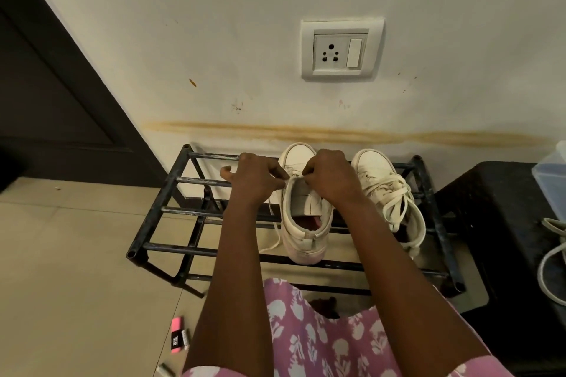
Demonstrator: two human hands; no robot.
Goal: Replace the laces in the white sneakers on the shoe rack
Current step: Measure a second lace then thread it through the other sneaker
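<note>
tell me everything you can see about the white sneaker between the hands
The white leather-look high-top sneaker stands on the black metal-bar shoe rack, toe to the wall, heel toward the person. Its collar gapes, showing pale lining and pinkish insole. The left hand and right hand pinch its cream lace near the tongue; a loose end trails down below the left hand.

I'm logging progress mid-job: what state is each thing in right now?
left sneaker, upright on the shoe rack, no lace crossing the visible part
lace, pinched at the top, free end hanging through the rack
right sneaker, upright, loosely laced, laces untied and bunched
left hand, pinches the lace
right hand, pinches at the left sneaker's top edge
</note>
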